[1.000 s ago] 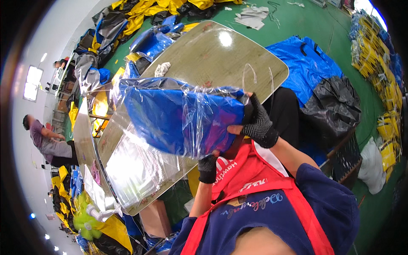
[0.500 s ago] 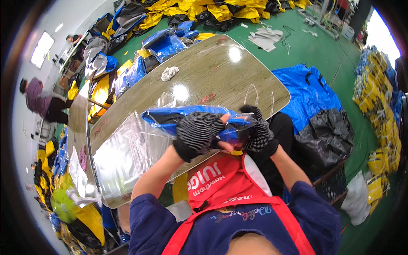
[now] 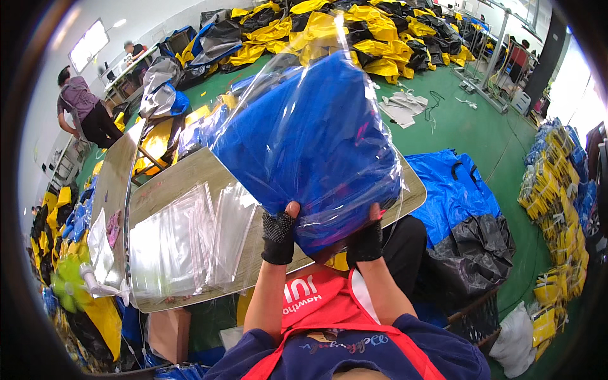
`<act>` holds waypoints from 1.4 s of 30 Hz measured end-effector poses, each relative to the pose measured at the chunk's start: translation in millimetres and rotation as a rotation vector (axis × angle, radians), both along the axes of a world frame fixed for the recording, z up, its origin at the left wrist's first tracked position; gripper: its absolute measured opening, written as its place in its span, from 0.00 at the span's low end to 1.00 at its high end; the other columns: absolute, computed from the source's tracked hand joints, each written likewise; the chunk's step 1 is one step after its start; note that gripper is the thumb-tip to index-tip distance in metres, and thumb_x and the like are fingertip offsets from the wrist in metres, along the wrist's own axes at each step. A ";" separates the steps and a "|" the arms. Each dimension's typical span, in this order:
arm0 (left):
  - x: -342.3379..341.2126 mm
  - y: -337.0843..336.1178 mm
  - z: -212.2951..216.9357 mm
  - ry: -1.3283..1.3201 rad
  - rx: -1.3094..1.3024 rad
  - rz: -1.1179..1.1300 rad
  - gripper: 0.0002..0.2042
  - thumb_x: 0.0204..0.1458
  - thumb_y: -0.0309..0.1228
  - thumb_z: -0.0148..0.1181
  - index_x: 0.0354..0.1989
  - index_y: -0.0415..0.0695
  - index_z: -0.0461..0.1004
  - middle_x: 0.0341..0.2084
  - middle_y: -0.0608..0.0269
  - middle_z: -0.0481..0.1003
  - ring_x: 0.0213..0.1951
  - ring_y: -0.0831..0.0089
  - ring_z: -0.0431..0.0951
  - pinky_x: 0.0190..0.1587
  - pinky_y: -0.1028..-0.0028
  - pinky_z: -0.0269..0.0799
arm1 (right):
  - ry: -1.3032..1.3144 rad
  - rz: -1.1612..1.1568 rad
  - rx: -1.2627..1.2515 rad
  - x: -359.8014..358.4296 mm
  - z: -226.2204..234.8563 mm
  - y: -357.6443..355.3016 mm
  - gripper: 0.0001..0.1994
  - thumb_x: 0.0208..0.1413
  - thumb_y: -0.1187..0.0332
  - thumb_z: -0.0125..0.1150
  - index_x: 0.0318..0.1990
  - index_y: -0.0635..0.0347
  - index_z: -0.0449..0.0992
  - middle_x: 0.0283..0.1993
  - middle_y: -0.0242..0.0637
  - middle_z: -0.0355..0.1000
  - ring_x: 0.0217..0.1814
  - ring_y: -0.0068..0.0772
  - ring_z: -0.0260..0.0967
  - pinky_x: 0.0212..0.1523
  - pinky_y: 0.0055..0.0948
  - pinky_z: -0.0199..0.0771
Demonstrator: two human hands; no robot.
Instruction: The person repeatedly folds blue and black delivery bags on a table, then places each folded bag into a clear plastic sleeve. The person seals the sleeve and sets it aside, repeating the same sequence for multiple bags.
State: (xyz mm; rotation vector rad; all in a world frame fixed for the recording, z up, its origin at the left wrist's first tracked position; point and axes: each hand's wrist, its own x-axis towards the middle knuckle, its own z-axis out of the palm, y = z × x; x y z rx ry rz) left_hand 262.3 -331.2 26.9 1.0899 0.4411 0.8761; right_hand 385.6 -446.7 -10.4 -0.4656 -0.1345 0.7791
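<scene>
A folded piece of blue sheet material inside a clear plastic bag (image 3: pixel 310 145) is held up above the table, broad side facing me. My left hand (image 3: pixel 278 237), in a black dotted glove with bare fingertips, grips its lower left edge with the thumb in front. At the lower right edge, my right hand (image 3: pixel 366 239) is closed on the same bag; its other fingers are hidden behind it. To the left of my left hand lie several flat clear plastic bags (image 3: pixel 171 247) on the wood-patterned table (image 3: pixel 168 183).
Blue and black sheeting (image 3: pixel 459 209) lies right of the table. Stacked yellow and blue bundles (image 3: pixel 551 240) line the far right. Yellow and black material (image 3: pixel 380 38) is heaped at the back. A person (image 3: pixel 88 107) stands far left; a green fan (image 3: pixel 69 282) is nearer, by a cardboard box (image 3: pixel 168 335).
The bagged blue sheet was low and seen edge-on near my apron; now it is raised and faces me broadside. Both hands have shifted to its lower edge. My view has tilted up.
</scene>
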 end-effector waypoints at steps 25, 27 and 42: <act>-68.0 37.7 38.5 0.578 1.103 0.157 0.42 0.32 0.40 0.77 0.57 0.41 0.62 0.50 0.53 0.71 0.52 0.60 0.70 0.56 0.63 0.65 | -1.160 -0.300 -0.404 45.7 116.1 -58.1 0.34 0.49 0.55 0.67 0.59 0.63 0.62 0.50 0.47 0.70 0.47 0.38 0.71 0.46 0.33 0.72; -75.5 34.4 -2.8 0.440 0.987 0.309 0.50 0.33 0.42 0.77 0.65 0.39 0.52 0.54 0.53 0.68 0.56 0.61 0.67 0.59 0.62 0.62 | -0.452 0.137 -0.331 57.2 87.2 -54.4 0.24 0.55 0.60 0.61 0.56 0.65 0.68 0.45 0.41 0.74 0.42 0.26 0.73 0.42 0.23 0.75; -107.5 20.5 139.3 0.229 0.636 0.547 0.26 0.63 0.49 0.35 0.48 0.36 0.69 0.40 0.46 0.76 0.38 0.62 0.80 0.46 0.66 0.74 | -1.357 -0.659 -0.179 9.3 198.2 -19.4 0.12 0.61 0.65 0.54 0.38 0.65 0.78 0.32 0.35 0.77 0.38 0.25 0.73 0.44 0.25 0.72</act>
